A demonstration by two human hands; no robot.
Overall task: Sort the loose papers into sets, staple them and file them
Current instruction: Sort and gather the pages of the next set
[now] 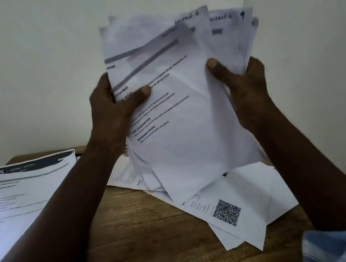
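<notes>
Clearly the work is at an early stage, with sorting under way and nothing fastened or filed as far as the view shows. The person holds a bundle of papers (178, 113) upright in front of a pale wall (31, 71), lifted above the wooden table (137, 238). The left hand (113, 109) grips the bundle's left edge, thumb pressed on the front sheet and fingers curled behind. The right hand (247, 88) grips the right edge the same way, thumb on the front. The sheets in the bundle are fanned and uneven at the top, their corners out of line, so they do not look squared into a set yet. Below the bundle lies a loose heap of sheets (261, 196) on the table, overlapping at odd angles, one of them showing a QR code (226, 212). At the far left of the table rests a stack of printed pages (21, 191), tidier than the heap, which may be a set put aside, though that cannot be told for sure. No stapler and no folder or file can be seen. By this reckoning most of the task remains: dividing the held bundle and the heap into sets, squaring each, stapling, and filing.
</notes>
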